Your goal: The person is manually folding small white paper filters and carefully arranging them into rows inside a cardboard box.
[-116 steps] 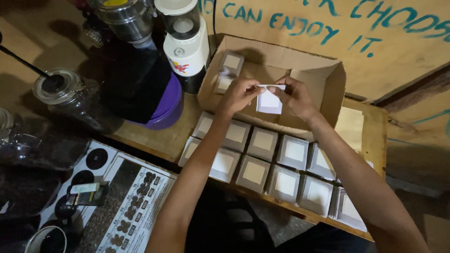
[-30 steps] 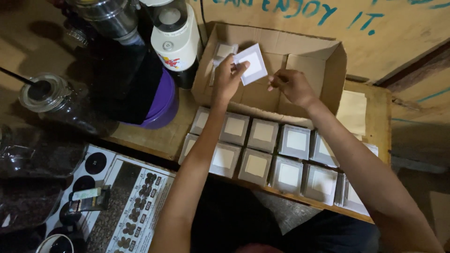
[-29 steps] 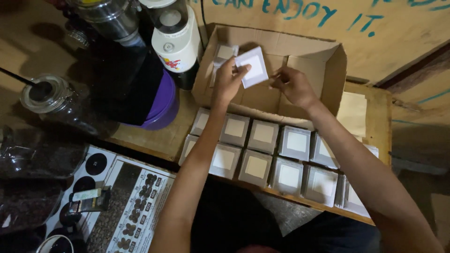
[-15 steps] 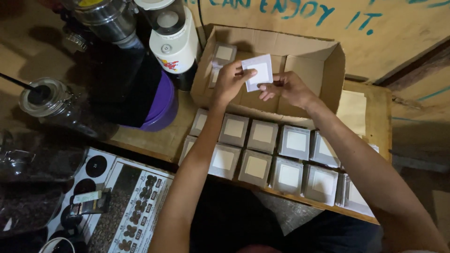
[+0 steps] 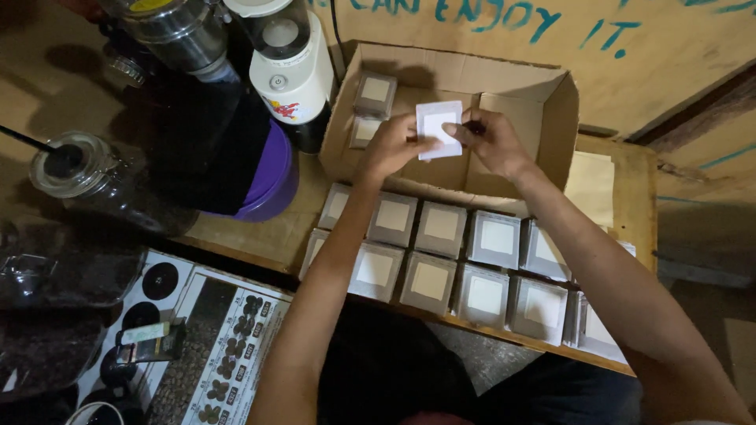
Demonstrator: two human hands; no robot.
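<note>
A small white square packet (image 5: pixel 439 128) is pinched between my two hands above an open cardboard box (image 5: pixel 543 118). My left hand (image 5: pixel 391 146) grips its left edge. My right hand (image 5: pixel 492 142) holds its right side with thumb and fingers. Two similar grey-edged packets (image 5: pixel 375 90) lie in the box's far left corner. Below my hands, two rows of the same packets (image 5: pixel 442 228) cover the wooden table, each with a pale square face up.
A white grinder-like appliance (image 5: pixel 290 59) and a metal canister (image 5: pixel 175 27) stand at the far left beside a purple bowl (image 5: pixel 272 181). A glass jar (image 5: pixel 75 169) and a printed chart (image 5: pixel 236 338) sit lower left. A wooden wall (image 5: pixel 654 47) rises behind the box.
My hands came together on the white packet and lowered it slightly toward the box; one second ago the left hand alone held it higher up.
</note>
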